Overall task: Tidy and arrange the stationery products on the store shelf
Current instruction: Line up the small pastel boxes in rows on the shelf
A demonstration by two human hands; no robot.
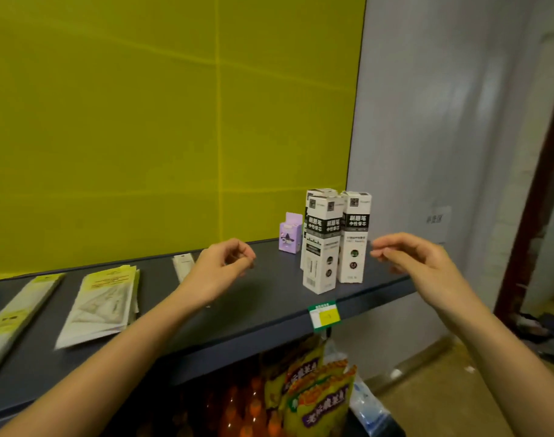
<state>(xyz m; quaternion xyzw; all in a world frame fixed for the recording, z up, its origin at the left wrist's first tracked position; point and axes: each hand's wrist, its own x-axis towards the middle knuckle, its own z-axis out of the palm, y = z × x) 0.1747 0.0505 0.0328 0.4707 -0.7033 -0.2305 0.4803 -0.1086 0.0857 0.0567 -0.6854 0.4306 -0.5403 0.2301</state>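
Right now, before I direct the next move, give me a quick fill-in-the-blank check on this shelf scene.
The tall white refill boxes stand ____ on the shelf.
The small box left of them is ____ in colour.
The left hand and the right hand both hold ____.
The price tag hangs on the shelf's ____ edge.
Missing words: upright; purple; nothing; front.

My left hand (220, 266) hides part of 1 small white box (182, 263); price tag (324, 316) print unreadable; leftmost packet (13, 313) cropped.
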